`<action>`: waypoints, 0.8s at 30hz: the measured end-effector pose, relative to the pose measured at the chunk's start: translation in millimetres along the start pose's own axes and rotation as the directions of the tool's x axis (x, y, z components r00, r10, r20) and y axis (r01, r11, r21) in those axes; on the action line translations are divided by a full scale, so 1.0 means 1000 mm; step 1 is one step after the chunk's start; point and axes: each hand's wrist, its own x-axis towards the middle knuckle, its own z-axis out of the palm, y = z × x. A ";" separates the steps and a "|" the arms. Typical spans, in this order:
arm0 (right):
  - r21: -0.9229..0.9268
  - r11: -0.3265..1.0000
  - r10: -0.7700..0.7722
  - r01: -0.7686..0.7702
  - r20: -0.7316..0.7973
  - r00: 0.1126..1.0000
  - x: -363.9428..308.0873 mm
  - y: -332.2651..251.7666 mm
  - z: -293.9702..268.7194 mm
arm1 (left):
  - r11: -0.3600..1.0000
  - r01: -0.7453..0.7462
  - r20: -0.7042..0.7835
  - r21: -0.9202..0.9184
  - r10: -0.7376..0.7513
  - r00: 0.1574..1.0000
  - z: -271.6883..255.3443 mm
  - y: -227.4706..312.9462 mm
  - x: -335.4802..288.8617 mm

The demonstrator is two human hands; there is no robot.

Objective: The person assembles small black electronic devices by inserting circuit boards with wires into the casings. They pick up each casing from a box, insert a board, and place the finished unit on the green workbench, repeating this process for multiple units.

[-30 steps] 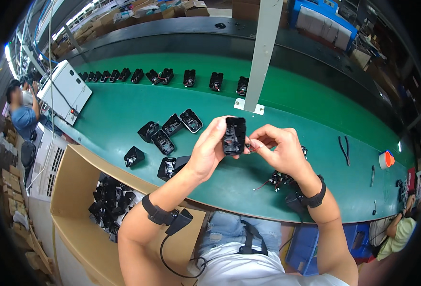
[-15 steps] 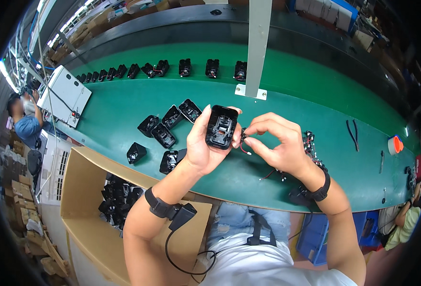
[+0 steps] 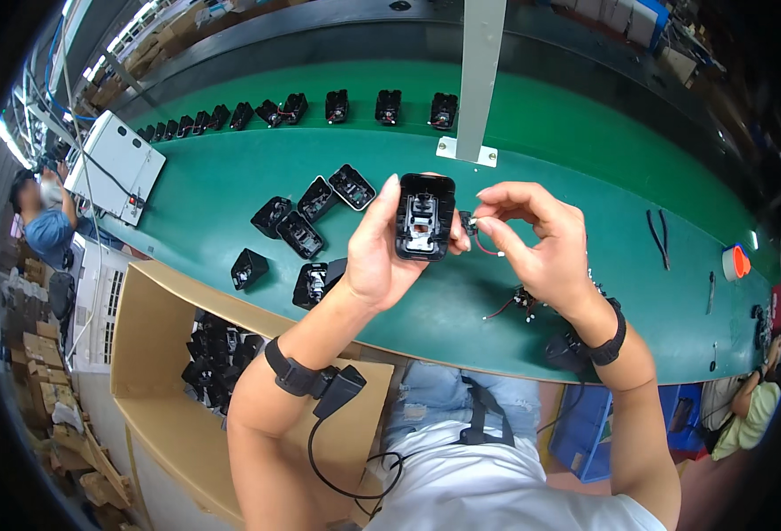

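One black housing [image 3: 425, 218] in the left hand [image 3: 375, 257], one small wired part [image 3: 468, 223] in the right hand [image 3: 550, 248].
Left fingers wrap the housing above the green bench [image 3: 408, 319]; right thumb and forefinger pinch the part. Four open housings [image 3: 299, 234] lie clustered; one cardboard box [image 3: 152, 336] contains many black pieces [image 3: 218, 358].

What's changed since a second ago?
The left hand has turned the black housing so its open side faces the camera more squarely. The right hand has brought the wired part from near the housing's lower corner up beside its right edge. Both grips remain; the housing row and pliers stayed.
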 end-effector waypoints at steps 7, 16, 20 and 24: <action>-0.198 0.962 -0.191 0.187 -0.001 0.982 0.000 -0.031 -0.008 | 0.971 -0.077 -0.016 0.228 0.083 0.996 -0.002 -0.006 -0.003; -0.369 0.846 -0.369 0.385 0.117 0.922 -0.007 -0.025 0.000 | 0.962 -0.057 0.030 0.268 0.051 0.998 0.001 -0.012 -0.007; -0.388 0.805 -0.425 0.449 0.150 0.892 -0.005 -0.026 -0.006 | 0.966 -0.004 -0.040 0.258 0.014 0.999 0.001 -0.010 -0.006; -0.407 0.775 -0.441 0.484 0.199 0.875 -0.007 -0.023 -0.006 | 0.968 0.035 -0.091 0.250 -0.013 0.996 0.004 -0.013 -0.005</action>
